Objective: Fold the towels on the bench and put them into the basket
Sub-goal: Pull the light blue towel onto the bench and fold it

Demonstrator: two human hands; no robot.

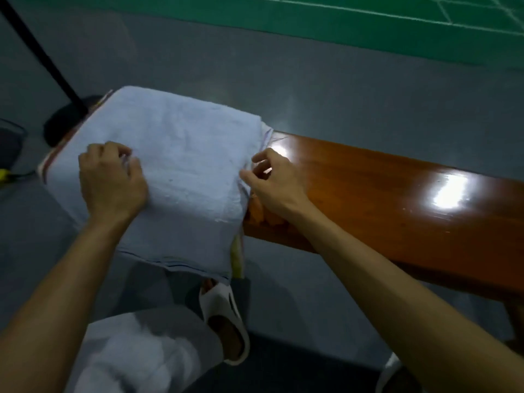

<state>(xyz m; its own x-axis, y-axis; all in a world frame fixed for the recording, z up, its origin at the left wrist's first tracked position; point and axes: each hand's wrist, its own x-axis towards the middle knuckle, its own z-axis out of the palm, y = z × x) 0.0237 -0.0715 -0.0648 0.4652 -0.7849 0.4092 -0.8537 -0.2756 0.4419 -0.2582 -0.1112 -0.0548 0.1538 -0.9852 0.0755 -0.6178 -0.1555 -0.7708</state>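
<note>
A pale blue towel (181, 154) lies spread over the left end of a glossy brown wooden bench (397, 199), its near edge hanging down over the bench's front. My left hand (112, 180) rests on the towel's left part with fingers pinching a fold of the cloth. At the towel's right edge, my right hand (273, 182) pinches the cloth where it meets the bare wood. Under the blue towel, striped and yellowish cloth edges (236, 256) peek out. No basket is in view.
A black pole with a round base (61, 120) stands on the grey floor behind the bench's left end. A dark object with a yellow plug and cable (5, 174) sits at far left. My white slippers (226, 316) and light trousers are below. Green court flooring (340, 21) lies beyond.
</note>
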